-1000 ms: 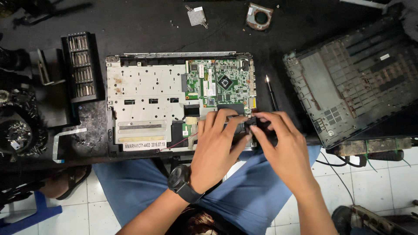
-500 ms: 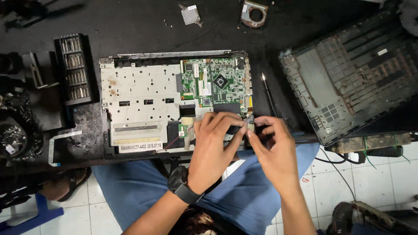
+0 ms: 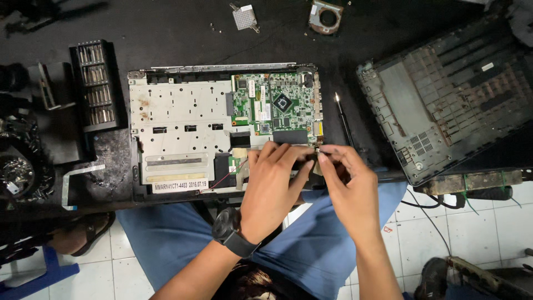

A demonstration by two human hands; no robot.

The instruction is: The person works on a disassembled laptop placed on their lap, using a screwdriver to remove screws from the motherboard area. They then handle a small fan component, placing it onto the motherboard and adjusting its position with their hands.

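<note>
An opened laptop chassis [image 3: 177, 125] lies on the dark workbench, its silver metal plate on the left and a green circuit board [image 3: 275, 105] at the upper right. My left hand [image 3: 272, 186], with a black watch on the wrist, rests over the chassis's lower right corner. My right hand [image 3: 347, 186] meets it there, fingertips pinched on a small dark part [image 3: 311, 161] between both hands. What the part is stays hidden by my fingers. A thin black screwdriver [image 3: 343, 125] lies just right of the board.
A black laptop bottom cover [image 3: 449, 100] lies upside down at the right. A rack of screwdriver bits [image 3: 95, 83] stands at the left. A small heatsink [image 3: 245, 16] and a round fan frame [image 3: 325, 16] lie at the far edge. My blue-clad legs and white floor tiles are below the bench.
My hands have drawn closer together at the chassis's lower right corner, the right fingertips now pinched by the left. The view has shifted slightly.
</note>
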